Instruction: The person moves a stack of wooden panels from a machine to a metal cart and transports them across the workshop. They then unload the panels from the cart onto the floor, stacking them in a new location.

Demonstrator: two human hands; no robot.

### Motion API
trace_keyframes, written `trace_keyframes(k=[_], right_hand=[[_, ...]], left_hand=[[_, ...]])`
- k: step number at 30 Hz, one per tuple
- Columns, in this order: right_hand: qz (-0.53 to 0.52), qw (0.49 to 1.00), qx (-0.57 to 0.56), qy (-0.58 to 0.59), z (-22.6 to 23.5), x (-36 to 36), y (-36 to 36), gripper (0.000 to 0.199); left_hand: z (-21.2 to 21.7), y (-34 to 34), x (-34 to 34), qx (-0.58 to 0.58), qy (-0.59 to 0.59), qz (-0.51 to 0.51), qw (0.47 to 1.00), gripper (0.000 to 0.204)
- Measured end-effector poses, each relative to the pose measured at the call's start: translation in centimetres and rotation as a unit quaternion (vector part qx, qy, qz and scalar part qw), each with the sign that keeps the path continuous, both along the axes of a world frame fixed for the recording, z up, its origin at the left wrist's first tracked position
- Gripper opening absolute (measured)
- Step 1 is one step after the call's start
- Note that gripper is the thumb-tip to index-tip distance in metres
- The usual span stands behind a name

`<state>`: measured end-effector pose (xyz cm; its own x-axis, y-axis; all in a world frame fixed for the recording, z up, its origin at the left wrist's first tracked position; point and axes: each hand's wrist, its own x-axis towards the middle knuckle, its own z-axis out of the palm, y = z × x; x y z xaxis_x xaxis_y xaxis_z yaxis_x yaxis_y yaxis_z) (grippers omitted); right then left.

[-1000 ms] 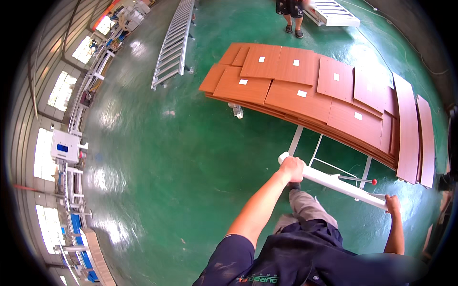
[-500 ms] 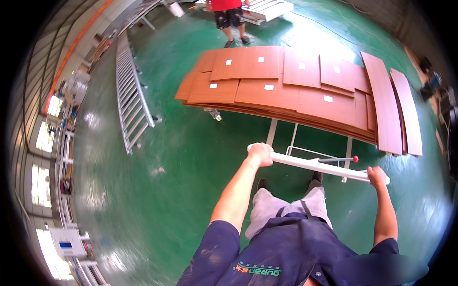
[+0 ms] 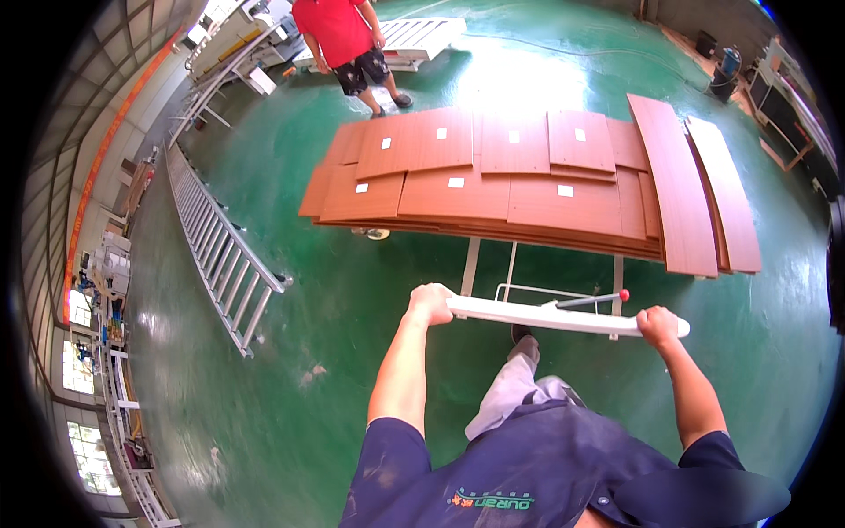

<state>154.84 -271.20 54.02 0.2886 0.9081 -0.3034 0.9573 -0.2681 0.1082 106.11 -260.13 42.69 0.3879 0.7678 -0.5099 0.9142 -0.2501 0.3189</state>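
A long white push bar (image 3: 537, 315) of a trolley runs across in front of me. Wrapped round its left end is my left hand (image 3: 430, 304), closed. Near the right end my right hand (image 3: 658, 326) grips the same bar, a short piece of it sticking out beyond. Between them, close to my right hand, a grey lever with a red knob (image 3: 624, 295) sits by the bar. Ahead, reddish-brown wooden panels (image 3: 453, 198) with small white labels lie stacked in overlapping layers on the trolley. Longer panels (image 3: 673, 189) lie crosswise at the stack's right end. The trolley's deck is mostly hidden beneath.
A metal roller conveyor (image 3: 224, 246) stretches along the left. Beyond the stack stands a person in a red shirt (image 3: 333, 31), by a white slatted platform (image 3: 422, 40). Machinery (image 3: 783, 106) stands at the far right. The floor (image 3: 255, 422) is green and shiny.
The bar and my hands have shifted left in view, and the panels sit lower left. My view has turned, bringing more of the far right into sight. One of my feet has stepped forward.
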Motion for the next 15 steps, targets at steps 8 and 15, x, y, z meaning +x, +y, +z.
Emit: trace_keyframes(k=[8, 15], right_hand=[[0.096, 0.995, -0.001, 0.005, -1.8, -4.5, 5.6, 0.040], [0.136, 0.990, 0.007, -0.024, -6.3, -4.6, 7.1, 0.042]], left_hand=[[-1.1, 5.4, -6.4, -0.020, -0.027, 0.010, 0.999, 0.022], [-4.2, 7.5, -10.2, 0.078, -0.056, -0.018, 0.995, 0.016]])
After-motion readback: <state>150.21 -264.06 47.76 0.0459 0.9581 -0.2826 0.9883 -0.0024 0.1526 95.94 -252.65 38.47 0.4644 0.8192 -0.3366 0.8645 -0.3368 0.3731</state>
